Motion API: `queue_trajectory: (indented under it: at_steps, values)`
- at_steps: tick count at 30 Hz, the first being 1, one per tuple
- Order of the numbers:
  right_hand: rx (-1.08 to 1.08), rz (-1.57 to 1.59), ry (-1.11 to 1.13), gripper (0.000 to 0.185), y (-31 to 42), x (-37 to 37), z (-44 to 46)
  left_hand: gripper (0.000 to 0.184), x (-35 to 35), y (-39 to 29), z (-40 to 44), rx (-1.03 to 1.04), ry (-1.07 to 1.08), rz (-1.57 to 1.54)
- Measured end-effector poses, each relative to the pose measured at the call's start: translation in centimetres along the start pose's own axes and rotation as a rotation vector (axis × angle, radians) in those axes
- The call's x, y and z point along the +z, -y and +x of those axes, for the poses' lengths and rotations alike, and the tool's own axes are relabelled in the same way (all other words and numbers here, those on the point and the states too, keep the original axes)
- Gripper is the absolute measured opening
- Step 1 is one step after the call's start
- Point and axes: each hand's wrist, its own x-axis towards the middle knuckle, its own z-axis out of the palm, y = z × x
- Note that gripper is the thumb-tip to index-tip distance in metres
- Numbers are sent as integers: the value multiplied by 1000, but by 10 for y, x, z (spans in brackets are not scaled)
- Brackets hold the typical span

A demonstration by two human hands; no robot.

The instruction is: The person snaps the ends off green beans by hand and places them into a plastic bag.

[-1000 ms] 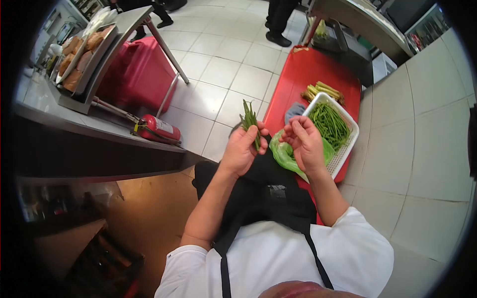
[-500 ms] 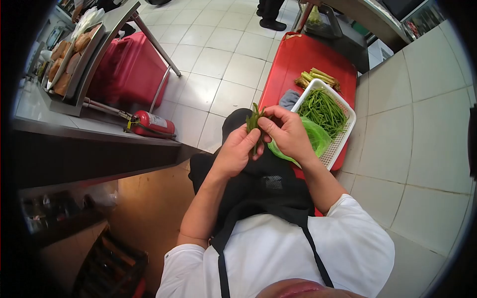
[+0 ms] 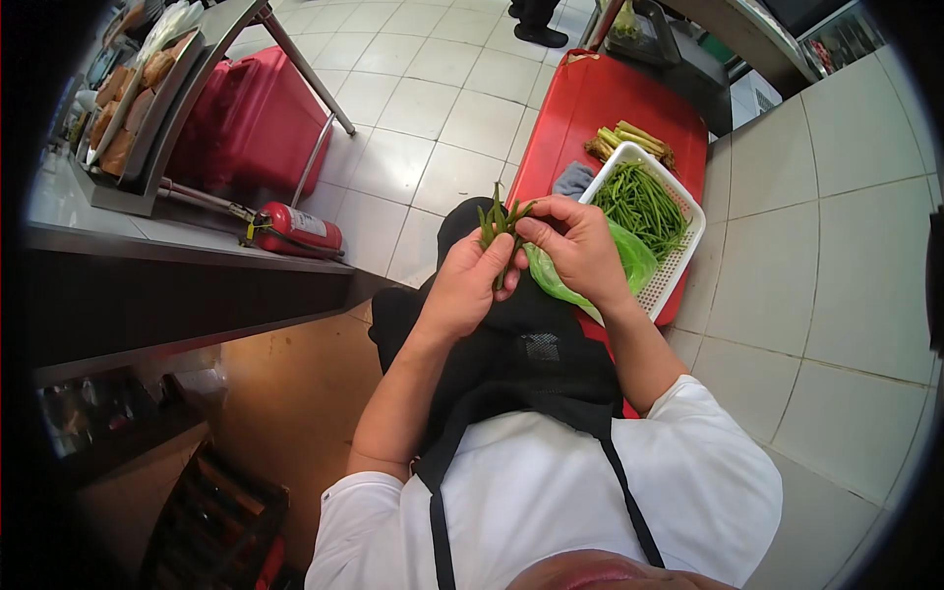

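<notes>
My left hand point(image 3: 466, 285) is closed around a small bunch of green beans point(image 3: 499, 221), whose tips stick up past the thumb. Beside it, my right hand point(image 3: 580, 246) pinches the end of one bean from that bunch between thumb and fingertips. Both hands are above my lap, over the black apron point(image 3: 526, 364). Close to my right wrist, a light green plastic bag point(image 3: 634, 258) lies partly in a white plastic basket point(image 3: 697, 221). More green beans point(image 3: 644, 208) fill the basket's far part.
The basket rests on a red surface point(image 3: 610, 93), beside pale stalks point(image 3: 644, 140) and a grey cloth point(image 3: 572, 181). A tiled wall point(image 3: 767, 265) stands at right. Leftward are a fire extinguisher point(image 3: 293, 228), a red bin point(image 3: 246, 123) and a tray of bread-like pieces point(image 3: 133, 108). Someone's shoe point(image 3: 541, 36) shows at top.
The beans in my left hand are now spread more, with tips fanned upward. My right fingers have shifted slightly away from the bunch, pinching a bean's end. The view has tilted slightly.
</notes>
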Motion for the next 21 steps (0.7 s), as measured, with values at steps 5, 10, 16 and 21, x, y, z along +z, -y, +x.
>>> queue_trajectory:
  at_steps: [5,10,16,21]
  values:
    - [23,146,21,15,1,0,0,21,-3,3,3,0,-38,42]
    - [-6,246,-6,15,2,-1,0,22,-3,-4,1,49,-97,124]
    - [-27,98,-229,14,9,-32,2,24,-44,-43,-9,278,-238,-16]
    - [-59,-129,-220,10,-7,-34,5,23,-50,-40,-16,266,-214,-7]
